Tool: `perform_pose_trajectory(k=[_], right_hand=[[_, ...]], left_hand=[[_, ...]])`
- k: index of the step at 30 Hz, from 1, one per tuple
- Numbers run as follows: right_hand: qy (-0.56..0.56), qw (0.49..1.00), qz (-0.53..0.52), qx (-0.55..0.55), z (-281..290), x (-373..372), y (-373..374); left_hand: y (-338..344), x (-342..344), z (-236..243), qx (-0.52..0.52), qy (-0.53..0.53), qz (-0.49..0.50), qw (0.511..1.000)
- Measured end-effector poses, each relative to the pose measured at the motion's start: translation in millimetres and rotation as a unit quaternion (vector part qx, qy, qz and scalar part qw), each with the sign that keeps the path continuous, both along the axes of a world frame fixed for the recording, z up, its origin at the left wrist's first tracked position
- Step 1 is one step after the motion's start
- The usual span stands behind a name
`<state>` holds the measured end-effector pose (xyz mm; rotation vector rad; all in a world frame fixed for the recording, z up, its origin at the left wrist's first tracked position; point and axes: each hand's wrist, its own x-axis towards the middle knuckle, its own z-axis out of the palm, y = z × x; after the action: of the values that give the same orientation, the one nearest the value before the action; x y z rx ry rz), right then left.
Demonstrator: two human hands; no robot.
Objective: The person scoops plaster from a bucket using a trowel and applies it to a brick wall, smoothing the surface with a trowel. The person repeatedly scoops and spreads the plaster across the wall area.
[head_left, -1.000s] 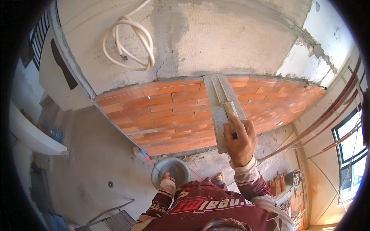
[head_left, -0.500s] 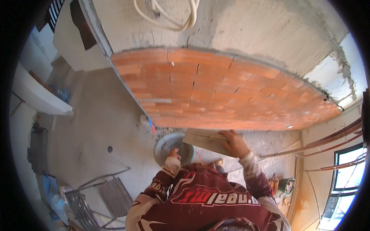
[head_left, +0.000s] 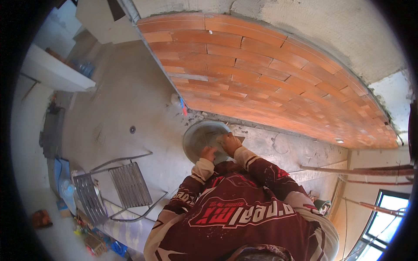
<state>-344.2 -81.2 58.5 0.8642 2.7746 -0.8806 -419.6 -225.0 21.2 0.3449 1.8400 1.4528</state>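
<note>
A round grey basin stands on the floor before me, close to the foot of the brick wall, with grey material inside. My right hand is closed on a flat rectangular plastering trowel, held over the right side of the basin. The trowel is seen nearly edge-on, and the hand hides most of it. My left hand is over the near part of the basin, left of the right hand, with its fingers curled. What it grips, if anything, cannot be made out.
An orange brick wall rises just beyond the basin. A slatted metal chair stands to the left. A floor drain and a small red-and-blue object lie left of the basin. Pipes run across the right side.
My right hand has brought the trowel down and left, from beside the basin to over it. My left hand has shifted slightly toward it. The view has tilted lower.
</note>
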Motion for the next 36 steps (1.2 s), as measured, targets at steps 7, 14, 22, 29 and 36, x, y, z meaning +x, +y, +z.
perform_pose_trajectory(k=[7, 14, 22, 29, 36], right_hand=[[0.094, 0.993, 0.064, -0.042, 21.5, 38.6, 12.0], [0.170, 0.984, 0.007, -0.061, 10.9, 111.0, 38.7], [0.238, 0.967, 0.010, -0.095, 34.8, 180.0, 73.7], [0.258, 0.958, -0.026, -0.119, 82.5, 213.1, 99.8], [0.394, 0.915, -0.039, -0.083, 177.4, 203.7, 148.9]], left_hand=[[9.4, 41.7, 25.5, -0.014, -0.091, 0.048, 0.995], [8.0, 63.1, 5.1, 0.007, -0.128, 0.120, 0.984], [12.1, 96.2, 4.4, -0.003, -0.109, 0.140, 0.984], [9.2, 97.4, -11.4, 0.067, -0.136, 0.203, 0.967], [29.3, 67.8, 10.7, 0.014, -0.267, 0.271, 0.925]])
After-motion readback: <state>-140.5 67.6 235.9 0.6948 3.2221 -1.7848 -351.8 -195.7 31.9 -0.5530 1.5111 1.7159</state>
